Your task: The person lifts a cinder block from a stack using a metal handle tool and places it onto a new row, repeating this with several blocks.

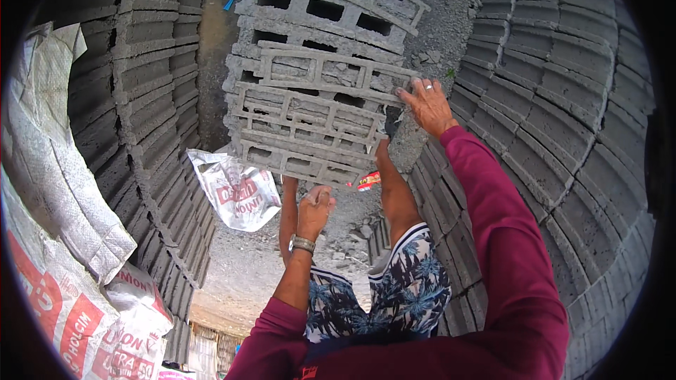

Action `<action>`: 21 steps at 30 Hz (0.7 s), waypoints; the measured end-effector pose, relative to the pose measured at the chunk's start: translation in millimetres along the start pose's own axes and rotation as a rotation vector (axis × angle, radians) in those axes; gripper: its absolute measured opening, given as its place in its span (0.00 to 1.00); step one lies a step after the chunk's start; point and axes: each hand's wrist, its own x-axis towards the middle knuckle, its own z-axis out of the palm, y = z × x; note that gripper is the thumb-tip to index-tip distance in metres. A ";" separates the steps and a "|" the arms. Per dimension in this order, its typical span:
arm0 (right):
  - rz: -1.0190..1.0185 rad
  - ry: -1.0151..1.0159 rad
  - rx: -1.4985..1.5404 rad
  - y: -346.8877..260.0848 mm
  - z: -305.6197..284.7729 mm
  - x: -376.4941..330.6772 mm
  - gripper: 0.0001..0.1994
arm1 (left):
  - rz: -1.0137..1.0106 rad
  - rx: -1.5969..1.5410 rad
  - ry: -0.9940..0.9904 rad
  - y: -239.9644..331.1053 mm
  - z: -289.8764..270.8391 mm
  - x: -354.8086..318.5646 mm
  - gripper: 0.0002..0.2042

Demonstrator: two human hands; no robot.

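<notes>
My right hand [428,104], with a ring on one finger, grips the right end of a grey concrete hollow block [338,74]. That block lies on its side across a stack of similar blocks, its cells facing up. My left hand [315,211], with a watch [302,244] on the wrist, is held just below the near edge of the stack. Its fingers are curled in and nothing shows in them. Closest to it is the nearest hollow block [299,163], apart from the fingers.
Tall walls of stacked blocks rise at left [151,84] and right [549,98]. A crumpled white sack [239,193] lies by my feet, near a red wrapper [368,181]. More printed sacks [70,295] are piled at lower left. Rubble [440,49] lines the stack's right side.
</notes>
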 end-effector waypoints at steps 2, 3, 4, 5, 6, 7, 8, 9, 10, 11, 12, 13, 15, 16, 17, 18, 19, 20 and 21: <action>-0.064 0.015 -0.071 2.6 -3.8 -0.4 0.22 | -0.005 0.008 0.005 -1.6 -3.3 3.9 0.16; -0.082 0.091 -0.053 4.9 -4.6 4.3 0.19 | -0.017 0.013 0.012 -11.3 -5.0 9.5 0.16; -0.120 0.080 -0.078 6.4 -6.4 9.4 0.18 | -0.030 0.024 0.017 -15.8 -6.7 13.3 0.16; -0.157 0.069 -0.102 8.5 -8.6 14.5 0.17 | -0.031 0.056 0.006 -21.1 -5.7 13.8 0.15; -0.196 0.059 -0.126 13.6 -12.1 18.8 0.16 | -0.034 0.034 0.003 -26.6 -0.7 12.7 0.15; -0.232 0.061 -0.127 22.6 -14.0 22.6 0.14 | -0.037 0.019 -0.001 -29.8 3.3 10.2 0.15; -0.249 0.081 -0.132 28.9 -22.3 29.2 0.14 | -0.050 0.003 0.003 -34.2 3.9 5.0 0.15; -0.266 0.101 -0.138 40.3 -33.0 36.0 0.13 | -0.060 -0.012 -0.013 -37.8 1.4 1.1 0.14; -0.291 0.118 -0.141 48.7 -47.0 44.1 0.13 | -0.066 -0.011 -0.007 -39.1 -1.2 -6.6 0.14; -0.279 0.159 -0.182 60.1 -64.6 54.3 0.13 | -0.061 -0.012 -0.002 -35.7 -3.2 -11.3 0.14; -0.262 0.200 -0.231 73.5 -84.9 63.6 0.13 | -0.050 -0.014 -0.003 -33.0 -5.0 -13.6 0.14; -0.241 0.229 -0.257 81.4 -102.5 77.6 0.14 | -0.072 -0.029 -0.003 -42.2 -10.5 -14.3 0.13; -0.188 0.283 -0.323 99.2 -130.0 100.8 0.15 | -0.061 -0.024 0.006 -60.9 -15.0 -10.8 0.13; -0.172 0.265 -0.361 104.4 -130.5 109.6 0.16 | -0.061 -0.018 0.010 -63.2 -15.4 -9.3 0.14; -0.159 0.248 -0.397 108.2 -130.3 117.9 0.16 | -0.084 0.009 0.028 -65.9 -12.0 -6.9 0.14; -0.147 0.232 -0.432 110.4 -128.8 123.2 0.17 | -0.081 0.006 0.018 -68.7 -7.5 -3.0 0.14; -0.154 0.176 -0.403 107.1 -119.7 127.1 0.19 | -0.097 0.004 0.023 -72.4 -4.2 -2.7 0.15; -0.137 0.178 -0.394 109.5 -103.1 124.7 0.20 | -0.115 0.007 0.018 -74.0 0.4 -3.7 0.15; -0.118 0.179 -0.385 112.0 -86.4 121.6 0.20 | -0.156 -0.011 0.012 -75.3 6.5 -3.3 0.16</action>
